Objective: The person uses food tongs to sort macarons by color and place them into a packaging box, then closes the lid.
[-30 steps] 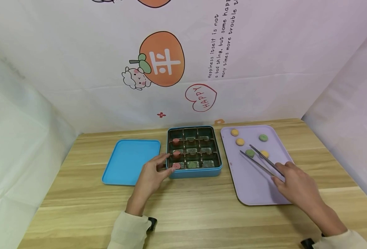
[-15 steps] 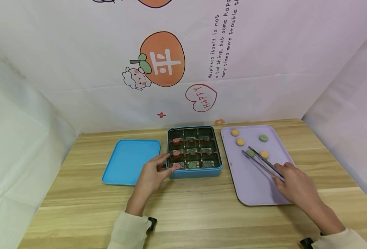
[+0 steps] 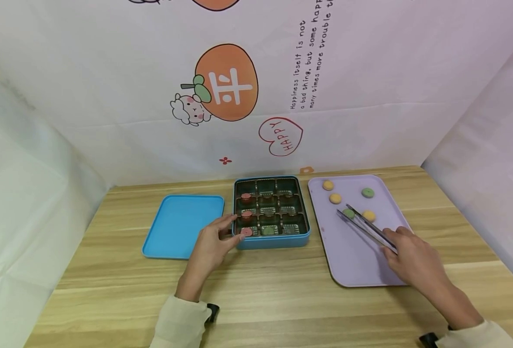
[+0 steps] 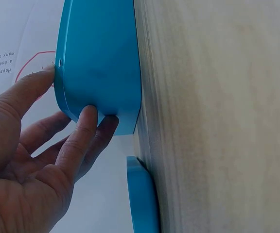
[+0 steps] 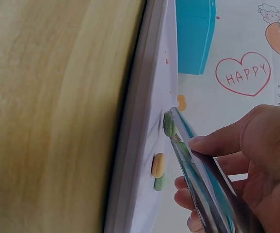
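Note:
My right hand grips metal tongs over a lilac tray. Their tips stand on either side of a green macaron, which lies right at the tips in the right wrist view. At the left front corner of a blue box, my left hand rests its thumb on the rim and its fairly straight fingers against the wall. A dark divided insert fills the box. Its left column holds pink macarons, and a green macaron sits in the front middle compartment.
More macarons lie on the tray: several yellow ones and another green macaron at the back right. A flat blue lid is left of the box. Behind the table hangs a printed white cloth.
The tips of the tongs have drawn closer together around the green macaron. My left hand has stayed at the box corner.

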`<state>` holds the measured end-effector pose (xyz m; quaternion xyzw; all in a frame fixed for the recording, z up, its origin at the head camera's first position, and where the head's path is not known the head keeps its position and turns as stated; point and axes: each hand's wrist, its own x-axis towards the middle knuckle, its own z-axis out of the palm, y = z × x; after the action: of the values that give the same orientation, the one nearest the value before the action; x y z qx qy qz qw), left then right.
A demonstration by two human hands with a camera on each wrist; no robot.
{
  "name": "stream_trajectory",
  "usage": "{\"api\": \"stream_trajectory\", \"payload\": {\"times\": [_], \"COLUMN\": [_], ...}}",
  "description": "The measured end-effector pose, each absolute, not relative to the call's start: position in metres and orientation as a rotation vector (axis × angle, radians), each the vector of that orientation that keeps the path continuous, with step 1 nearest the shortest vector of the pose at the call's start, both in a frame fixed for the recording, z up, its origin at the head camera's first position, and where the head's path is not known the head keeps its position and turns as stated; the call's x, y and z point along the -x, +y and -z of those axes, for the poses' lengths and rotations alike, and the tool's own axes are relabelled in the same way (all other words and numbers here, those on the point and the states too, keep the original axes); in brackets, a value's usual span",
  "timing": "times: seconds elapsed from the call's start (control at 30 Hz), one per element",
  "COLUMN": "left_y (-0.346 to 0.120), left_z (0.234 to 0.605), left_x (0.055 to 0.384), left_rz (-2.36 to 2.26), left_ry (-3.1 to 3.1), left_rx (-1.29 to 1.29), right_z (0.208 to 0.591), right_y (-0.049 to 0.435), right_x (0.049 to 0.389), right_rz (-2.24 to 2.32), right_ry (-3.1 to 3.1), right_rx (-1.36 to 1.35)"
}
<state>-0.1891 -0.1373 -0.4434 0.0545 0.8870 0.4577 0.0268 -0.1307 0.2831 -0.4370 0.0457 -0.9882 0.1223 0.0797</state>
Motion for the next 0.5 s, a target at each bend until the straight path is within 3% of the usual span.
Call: {"api": "stream_trajectory", "payload": {"times": [0.5], "left_y": [-0.137], "left_z": [0.444], "left_x": [0.191], "left_rz": [-1.422], "left_ry": [2.737], "left_rx": [-0.162], "right_z": [0.423], "right_y": [0.269], "right_x": [0.124], "right_rz": [-0.352], "right_ry": [-2.867], "right_rx": [-0.192]}}
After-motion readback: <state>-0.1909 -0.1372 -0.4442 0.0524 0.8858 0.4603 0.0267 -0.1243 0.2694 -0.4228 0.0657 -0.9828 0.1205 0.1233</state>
